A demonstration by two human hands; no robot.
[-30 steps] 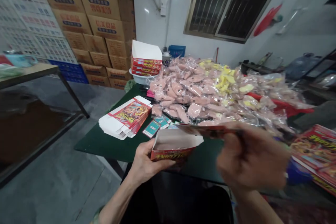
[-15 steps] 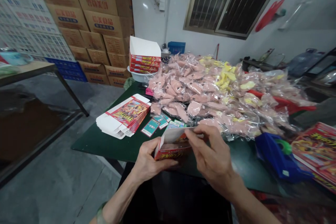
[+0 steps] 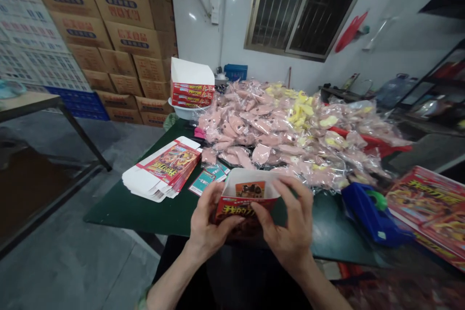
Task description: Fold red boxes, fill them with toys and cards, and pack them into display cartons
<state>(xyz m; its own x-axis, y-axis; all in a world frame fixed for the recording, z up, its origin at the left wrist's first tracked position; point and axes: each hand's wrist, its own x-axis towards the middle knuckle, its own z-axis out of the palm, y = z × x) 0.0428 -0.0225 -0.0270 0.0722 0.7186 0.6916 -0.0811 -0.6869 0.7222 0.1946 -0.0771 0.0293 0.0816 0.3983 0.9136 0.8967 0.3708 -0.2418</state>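
**Q:** What are the hands on?
**A:** Both on one thing. Left hand and right hand grip a small red printed card box, open end up, held just above the near edge of the dark green desk. Printed orange-brown panel visible inside; can't tell if it's loose.

**Q:** Fingers?
**A:** Left fingers curl up the box's left side, thumb pressed across the front. Right fingers spread over its right side, thumb on the front. The box is pinched between both hands.

**Q:** Nearby?
**A:** Just ahead, teal printed cards on the desk. Left of those, a stack of flat box blanks. Behind, a big heap of pink items in clear plastic bags. To the right, a blue tape dispenser beside red printed flat boxes.
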